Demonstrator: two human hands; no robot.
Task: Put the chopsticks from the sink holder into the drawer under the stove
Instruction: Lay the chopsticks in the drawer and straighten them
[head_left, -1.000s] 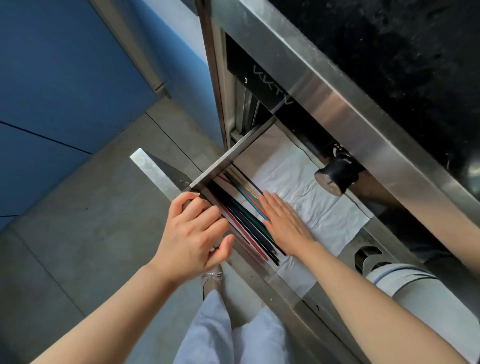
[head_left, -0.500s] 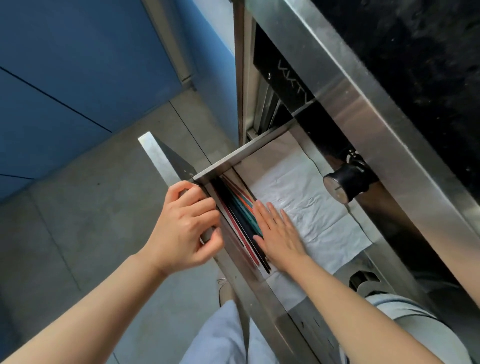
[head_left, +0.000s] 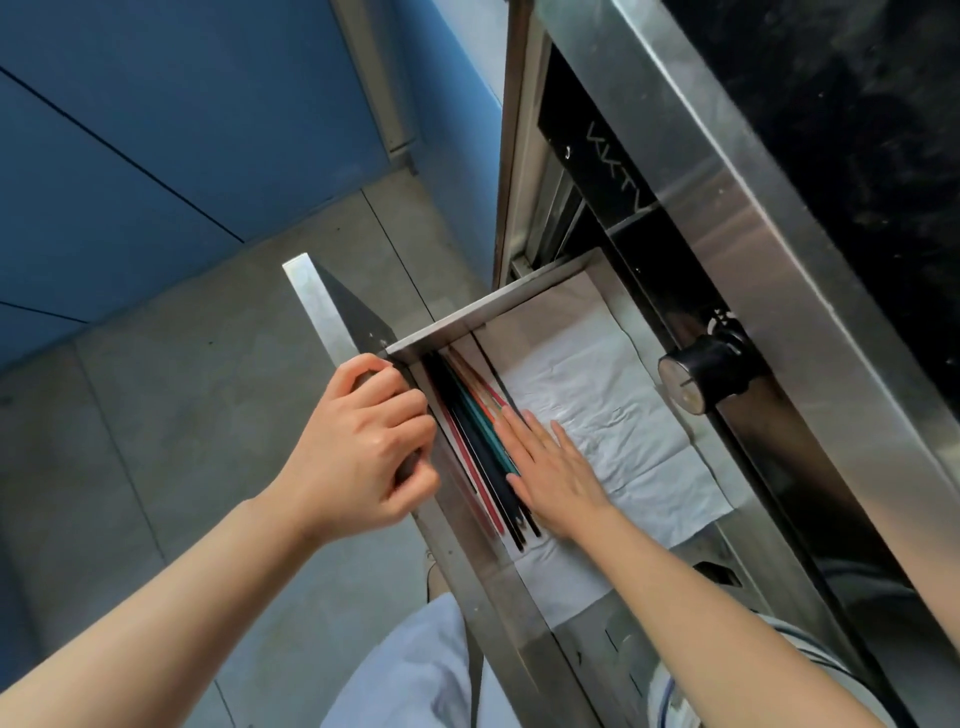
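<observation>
The steel drawer (head_left: 483, 312) under the stove stands pulled out, lined with white paper (head_left: 613, 415). Several chopsticks (head_left: 470, 436), black, red, teal and orange, lie bunched along the drawer's front wall. My right hand (head_left: 556, 467) lies flat inside the drawer with fingers spread, its fingertips and edge against the chopsticks. My left hand (head_left: 363, 441) is curled over the top of the drawer front (head_left: 311, 296), gripping it.
A black stove knob (head_left: 696, 374) juts out just above the drawer at the right. The black stove top (head_left: 857, 130) and its steel rim run along the right side. Grey floor (head_left: 182, 415) and blue cabinet fronts (head_left: 156, 130) lie to the left. My light trouser leg is below.
My right hand has stayed flat against the chopsticks, which now lie packed closer to the drawer's front wall. My left hand keeps its grip on the drawer front. The view has shifted.
</observation>
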